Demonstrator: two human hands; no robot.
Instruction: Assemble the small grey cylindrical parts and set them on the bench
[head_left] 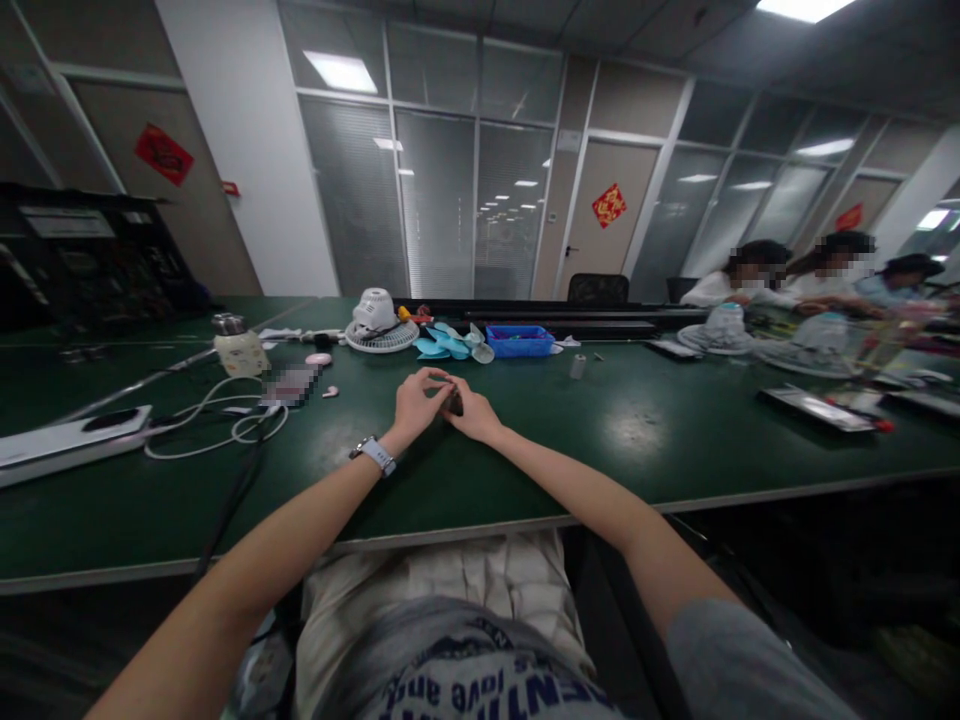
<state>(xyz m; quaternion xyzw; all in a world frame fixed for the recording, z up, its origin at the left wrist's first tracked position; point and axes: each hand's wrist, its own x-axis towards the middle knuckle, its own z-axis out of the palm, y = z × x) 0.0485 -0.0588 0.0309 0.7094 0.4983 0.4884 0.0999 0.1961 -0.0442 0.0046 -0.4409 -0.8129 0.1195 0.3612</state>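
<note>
Over the middle of the green table, my left hand (420, 405) and my right hand (474, 410) meet at the fingertips. Between them is a small dark brownish part (455, 402), partly covered by the fingers, too small to tell its kind. Both hands are closed on it. Just beyond lie light-blue fan blades (446, 343) and a clear round plastic piece (480, 346). A white fan body with a round grille (379, 325) stands behind, to the left. A small grey cylinder (577, 367) is upright on the right.
A blue bin (519, 341) sits at the back. On the left are a cream bottle (240, 347), a phone (289, 385), white cables (202, 405) and a power strip (75, 443). Trays (821, 410) and fan parts (720, 328) lie on the right, where several people sit.
</note>
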